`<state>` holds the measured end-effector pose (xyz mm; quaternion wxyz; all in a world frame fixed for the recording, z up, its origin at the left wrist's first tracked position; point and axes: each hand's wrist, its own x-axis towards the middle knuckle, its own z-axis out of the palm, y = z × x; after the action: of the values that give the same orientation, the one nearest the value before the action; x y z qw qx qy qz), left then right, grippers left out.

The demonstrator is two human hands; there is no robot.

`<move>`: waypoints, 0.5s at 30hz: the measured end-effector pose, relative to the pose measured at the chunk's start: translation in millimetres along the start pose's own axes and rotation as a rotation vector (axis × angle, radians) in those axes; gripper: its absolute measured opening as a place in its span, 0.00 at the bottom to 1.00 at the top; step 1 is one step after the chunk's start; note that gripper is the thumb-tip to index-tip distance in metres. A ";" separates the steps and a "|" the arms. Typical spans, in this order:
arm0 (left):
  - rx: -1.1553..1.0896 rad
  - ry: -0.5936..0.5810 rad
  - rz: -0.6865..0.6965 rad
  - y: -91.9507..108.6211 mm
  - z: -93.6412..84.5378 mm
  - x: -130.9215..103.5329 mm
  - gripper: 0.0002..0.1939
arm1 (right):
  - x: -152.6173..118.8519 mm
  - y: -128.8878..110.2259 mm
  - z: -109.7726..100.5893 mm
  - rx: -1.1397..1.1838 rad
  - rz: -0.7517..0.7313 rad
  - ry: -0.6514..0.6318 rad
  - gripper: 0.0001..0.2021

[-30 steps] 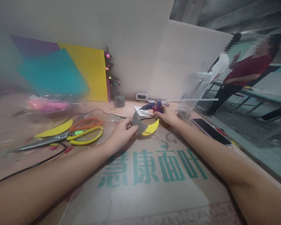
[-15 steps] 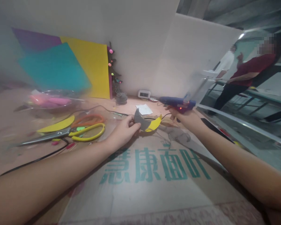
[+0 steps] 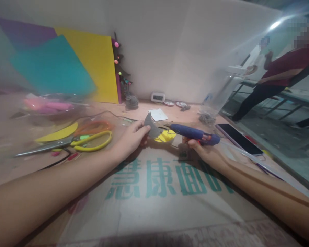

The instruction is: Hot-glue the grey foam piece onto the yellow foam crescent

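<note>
My left hand (image 3: 135, 135) pinches a curved grey piece (image 3: 151, 126) between thumb and fingers. A yellow piece (image 3: 166, 136) adjoins the grey one on its right. My right hand (image 3: 199, 147) is wrapped round a blue glue gun (image 3: 193, 132), whose nozzle points left, just above the yellow piece. Under my hands lies a board (image 3: 144, 216) printed with large green characters. Whether the nozzle touches either piece cannot be made out.
Scissors (image 3: 92, 141) and a yellow crescent (image 3: 59, 133) lie left, near a clear bowl (image 3: 51, 104). A phone (image 3: 239, 139) lies right. Behind are a white clock (image 3: 158, 97), white paper (image 3: 158, 114) and coloured sheets (image 3: 103, 68). Two people stand beyond the table at right.
My right hand has brought the glue gun lower and closer to the yellow piece. The phone, partly hidden before, now shows. The view has shifted slightly.
</note>
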<state>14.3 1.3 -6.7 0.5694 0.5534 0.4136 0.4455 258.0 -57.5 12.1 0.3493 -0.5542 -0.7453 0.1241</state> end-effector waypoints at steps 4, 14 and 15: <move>-0.014 -0.007 0.016 0.4 0.4 -0.9 0.07 | -2.0 -1.9 1.6 0.051 0.017 -0.031 0.14; -0.046 0.035 0.023 2.2 3.5 -1.9 0.04 | -0.3 -2.1 8.7 0.067 -0.020 0.110 0.08; -0.046 0.041 0.023 1.8 3.6 -2.0 0.04 | -0.5 -2.3 9.1 0.058 -0.016 0.102 0.09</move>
<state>17.1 -1.6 -4.8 0.5682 0.5356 0.4084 0.4727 250.4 -56.9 6.6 0.4039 -0.5432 -0.7271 0.1145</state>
